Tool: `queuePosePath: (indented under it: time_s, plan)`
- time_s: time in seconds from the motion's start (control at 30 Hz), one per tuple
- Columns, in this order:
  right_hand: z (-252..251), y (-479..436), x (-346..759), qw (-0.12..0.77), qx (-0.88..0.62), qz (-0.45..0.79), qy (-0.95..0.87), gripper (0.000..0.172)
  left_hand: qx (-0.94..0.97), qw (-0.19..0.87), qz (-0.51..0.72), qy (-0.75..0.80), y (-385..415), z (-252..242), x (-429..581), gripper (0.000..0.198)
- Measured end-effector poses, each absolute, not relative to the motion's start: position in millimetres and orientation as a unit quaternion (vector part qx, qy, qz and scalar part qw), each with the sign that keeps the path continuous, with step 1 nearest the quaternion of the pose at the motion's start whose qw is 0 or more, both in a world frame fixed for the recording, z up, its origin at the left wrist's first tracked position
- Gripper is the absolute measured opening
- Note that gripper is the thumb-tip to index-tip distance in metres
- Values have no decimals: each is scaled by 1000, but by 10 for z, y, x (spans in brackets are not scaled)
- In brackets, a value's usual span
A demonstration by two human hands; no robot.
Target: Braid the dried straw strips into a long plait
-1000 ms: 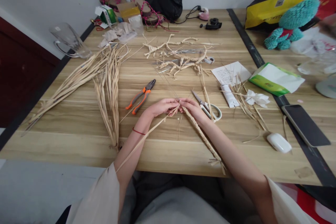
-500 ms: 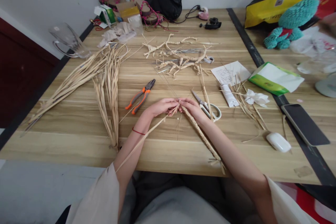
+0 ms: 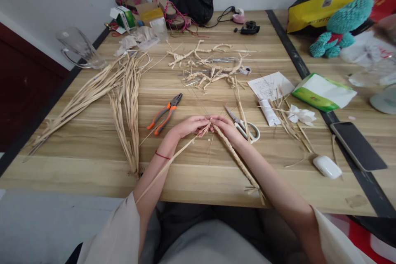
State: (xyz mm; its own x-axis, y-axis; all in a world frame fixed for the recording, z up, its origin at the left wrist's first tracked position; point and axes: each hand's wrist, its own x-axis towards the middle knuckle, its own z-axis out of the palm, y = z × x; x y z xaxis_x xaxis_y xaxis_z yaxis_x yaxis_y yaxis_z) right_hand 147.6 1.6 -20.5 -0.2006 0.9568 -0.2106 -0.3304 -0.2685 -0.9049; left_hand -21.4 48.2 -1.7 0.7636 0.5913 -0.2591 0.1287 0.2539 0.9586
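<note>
My left hand (image 3: 191,126) and my right hand (image 3: 226,127) meet fingertip to fingertip over the middle of the wooden table (image 3: 93,161). Both are closed in a pinch. The left pinches a flat loose straw strip (image 3: 163,166) that trails back along my left forearm. The right grips the top of a straw-wrapped stick (image 3: 236,159) that runs down towards the table's front edge. Thin bare wires stick out beyond my fingers. Scissors (image 3: 246,126) lie just right of my right hand, orange-handled pliers (image 3: 164,113) just left of my left.
Bundles of loose straw (image 3: 123,90) cover the left side. Finished straw-wrapped branches (image 3: 210,66) lie further back. A glue tube (image 3: 267,112), paper, straw scraps, a white mouse (image 3: 327,167) and a phone (image 3: 359,145) sit on the right. A glass jug (image 3: 78,47) stands far left.
</note>
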Motion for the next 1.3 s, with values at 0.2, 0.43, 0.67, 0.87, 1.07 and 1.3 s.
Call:
queuePosePath:
  time_s: [0.2, 0.43, 0.67, 0.87, 1.07, 1.3]
  plan:
    - [-208, 15, 1476, 474, -415, 679, -377, 25, 583, 735, 158, 308, 485, -31, -211, 28]
    - [-217, 18, 1471, 477, -422, 678, -367, 26, 573, 741, 160, 312, 484, -63, -186, 30]
    - [-212, 21, 1474, 476, -419, 682, -364, 25, 571, 741, 164, 313, 482, -63, -196, 29]
    - [-212, 15, 1478, 474, -419, 681, -368, 24, 573, 739, 159, 316, 483, -51, -198, 28]
    - [-236, 24, 1482, 477, -412, 683, -370, 24, 576, 736, 163, 317, 479, -48, -192, 27]
    - [-225, 16, 1484, 482, -401, 688, -365, 24, 577, 731, 168, 323, 467, -45, -179, 28]
